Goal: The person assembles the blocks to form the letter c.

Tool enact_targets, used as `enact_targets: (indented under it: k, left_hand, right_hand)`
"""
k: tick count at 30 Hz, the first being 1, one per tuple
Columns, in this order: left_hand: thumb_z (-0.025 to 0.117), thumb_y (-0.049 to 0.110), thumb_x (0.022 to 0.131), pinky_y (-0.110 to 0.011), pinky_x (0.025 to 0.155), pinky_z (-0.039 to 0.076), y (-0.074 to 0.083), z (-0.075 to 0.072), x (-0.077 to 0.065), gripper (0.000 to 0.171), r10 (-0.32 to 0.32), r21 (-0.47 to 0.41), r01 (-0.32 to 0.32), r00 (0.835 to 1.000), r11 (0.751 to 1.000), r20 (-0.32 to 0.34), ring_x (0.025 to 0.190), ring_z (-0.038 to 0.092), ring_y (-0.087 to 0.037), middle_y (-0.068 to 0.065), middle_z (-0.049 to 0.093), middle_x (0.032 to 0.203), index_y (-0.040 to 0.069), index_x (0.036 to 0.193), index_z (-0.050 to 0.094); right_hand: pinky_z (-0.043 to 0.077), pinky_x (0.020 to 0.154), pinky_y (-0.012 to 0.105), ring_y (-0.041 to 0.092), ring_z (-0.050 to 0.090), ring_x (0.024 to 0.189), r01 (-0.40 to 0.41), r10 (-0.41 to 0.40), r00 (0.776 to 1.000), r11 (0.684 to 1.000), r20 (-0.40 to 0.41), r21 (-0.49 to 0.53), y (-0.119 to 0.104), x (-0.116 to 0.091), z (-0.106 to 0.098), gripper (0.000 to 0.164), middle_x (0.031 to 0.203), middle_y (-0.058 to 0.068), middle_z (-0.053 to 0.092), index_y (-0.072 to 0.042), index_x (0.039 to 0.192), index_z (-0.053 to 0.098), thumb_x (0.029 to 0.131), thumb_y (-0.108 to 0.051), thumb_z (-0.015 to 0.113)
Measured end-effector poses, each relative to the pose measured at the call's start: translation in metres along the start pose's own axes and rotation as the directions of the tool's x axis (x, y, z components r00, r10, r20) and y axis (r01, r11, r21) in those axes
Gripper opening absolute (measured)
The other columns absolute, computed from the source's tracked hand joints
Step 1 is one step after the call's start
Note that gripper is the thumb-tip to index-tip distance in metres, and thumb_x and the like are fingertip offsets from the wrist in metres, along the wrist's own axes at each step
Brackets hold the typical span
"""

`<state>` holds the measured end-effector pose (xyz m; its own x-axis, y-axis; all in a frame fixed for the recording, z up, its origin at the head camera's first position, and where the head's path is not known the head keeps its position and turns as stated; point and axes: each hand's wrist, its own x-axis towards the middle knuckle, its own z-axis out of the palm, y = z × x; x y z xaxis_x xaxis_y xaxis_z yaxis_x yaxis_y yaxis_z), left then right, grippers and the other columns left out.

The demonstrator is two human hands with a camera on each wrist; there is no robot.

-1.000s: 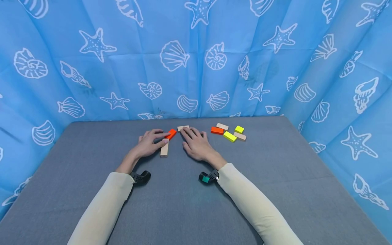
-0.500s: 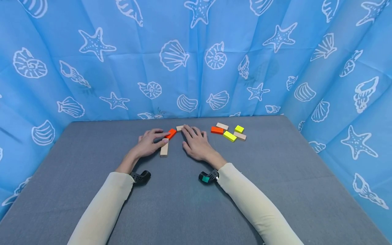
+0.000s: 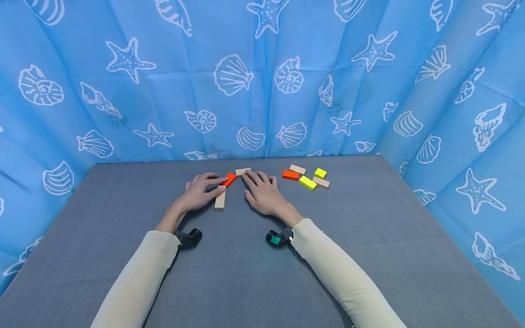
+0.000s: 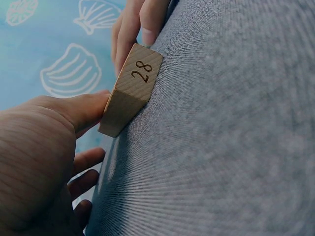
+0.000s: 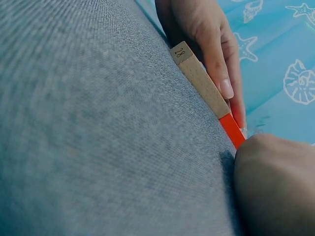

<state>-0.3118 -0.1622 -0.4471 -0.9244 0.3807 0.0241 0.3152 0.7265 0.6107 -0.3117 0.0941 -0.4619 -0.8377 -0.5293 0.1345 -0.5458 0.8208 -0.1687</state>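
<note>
My left hand (image 3: 198,191) lies at the left of a short row of blocks. Its thumb rests on the far end of a plain wooden block (image 3: 219,200), marked 28 on its near end in the left wrist view. The index finger touches an orange block (image 3: 230,179), set at a slant just beyond. Another plain wooden block (image 3: 242,171) continues the row at the back. My right hand (image 3: 264,195) reaches it with extended fingers, fingertips over its right end and thumb apart from it. In the right wrist view my right hand (image 5: 275,182) hides the back block.
To the right lies a loose group: an orange block (image 3: 290,174), two plain wooden blocks (image 3: 297,169) and two yellow blocks (image 3: 307,183). A grey cloth (image 3: 246,273) covers the table, and a blue curtain (image 3: 262,109) hangs right behind its far edge.
Under my right fingertips, the back wooden block has shifted slightly left, up against the orange block's far end. My left hand has stayed in place.
</note>
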Motion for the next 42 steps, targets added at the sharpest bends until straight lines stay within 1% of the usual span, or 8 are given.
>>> enact_targets:
  k: [6,10,16,19,23,28,36,42]
  left_hand:
    - [0.054,0.047,0.104,-0.065,0.103,0.016,0.0,0.0,0.0,0.054,-0.002,0.001,0.002,1.0,1.0,-0.001,0.144,0.022,-0.044,-0.018,0.035,0.158,0.017,0.15,0.053]
    - [0.055,0.047,0.104,-0.065,0.103,0.015,0.001,0.0,-0.001,0.054,-0.002,-0.003,0.002,1.0,1.0,-0.003,0.144,0.023,-0.044,-0.018,0.036,0.158,0.018,0.149,0.054]
    - [0.056,0.045,0.104,-0.065,0.103,0.014,0.001,0.0,-0.003,0.053,0.011,-0.015,-0.011,1.0,1.0,-0.002,0.144,0.022,-0.044,-0.018,0.036,0.158,0.017,0.149,0.054]
    - [0.055,0.046,0.104,-0.063,0.104,0.015,-0.001,0.0,-0.003,0.053,0.011,-0.017,-0.011,1.0,1.0,0.0,0.144,0.022,-0.043,-0.017,0.036,0.158,0.019,0.149,0.054]
    - [0.055,0.046,0.104,-0.063,0.104,0.015,-0.001,0.001,-0.003,0.053,0.016,-0.01,-0.016,1.0,1.0,-0.001,0.144,0.023,-0.043,-0.017,0.036,0.158,0.018,0.149,0.054]
    - [0.056,0.045,0.104,-0.064,0.104,0.015,0.0,0.0,-0.003,0.053,0.022,-0.011,-0.022,1.0,1.0,-0.006,0.144,0.023,-0.043,-0.018,0.036,0.158,0.017,0.149,0.054]
    - [0.055,0.044,0.105,-0.064,0.102,0.015,-0.001,-0.001,-0.004,0.053,0.023,-0.023,-0.023,1.0,0.999,-0.002,0.144,0.022,-0.043,-0.019,0.035,0.158,0.016,0.15,0.053]
    - [0.055,0.044,0.104,-0.063,0.102,0.016,0.001,-0.001,-0.004,0.053,0.027,-0.025,-0.027,1.0,0.999,-0.004,0.143,0.024,-0.043,-0.018,0.035,0.158,0.016,0.149,0.054]
  right_hand:
    - [0.027,0.103,0.055,0.032,0.028,0.145,-0.011,0.012,0.999,1.0,-0.049,0.03,0.001,0.001,0.0,0.059,0.165,0.006,0.027,-0.015,0.16,0.032,0.107,-0.035,0.045]
    - [0.026,0.102,0.057,0.033,0.032,0.14,-0.053,0.063,0.987,0.996,-0.147,0.072,0.002,0.002,0.0,0.059,0.159,0.01,0.036,-0.013,0.156,0.042,0.102,-0.035,0.055]
    - [0.025,0.098,0.059,0.036,0.038,0.131,-0.239,0.272,0.913,0.961,-0.305,0.142,0.005,0.001,-0.006,0.052,0.144,0.017,0.047,-0.005,0.144,0.054,0.097,-0.025,0.066]
    - [0.023,0.099,0.062,0.04,0.038,0.129,-0.361,0.385,0.879,0.923,-0.281,0.134,0.009,-0.001,-0.014,0.054,0.14,0.021,0.048,-0.001,0.142,0.054,0.096,-0.025,0.067]
    - [0.019,0.103,0.065,0.044,0.039,0.127,-0.45,0.467,0.863,0.884,-0.193,0.126,0.019,-0.006,-0.035,0.056,0.136,0.025,0.05,0.0,0.142,0.053,0.095,-0.026,0.068]
    - [0.024,0.098,0.062,0.043,0.045,0.123,-0.458,0.475,0.874,0.875,-0.1,0.154,0.045,-0.013,-0.064,0.055,0.133,0.022,0.056,-0.002,0.141,0.056,0.093,-0.025,0.07]
    - [0.022,0.099,0.062,0.038,0.05,0.119,-0.328,0.339,0.941,0.91,-0.001,0.256,0.097,-0.032,-0.084,0.052,0.126,0.019,0.064,-0.002,0.134,0.064,0.09,-0.025,0.078]
    - [0.021,0.096,0.063,0.038,0.048,0.113,-0.325,0.356,0.934,0.882,-0.03,0.341,0.129,-0.052,-0.082,0.048,0.12,0.019,0.066,-0.002,0.12,0.072,0.084,-0.031,0.085]
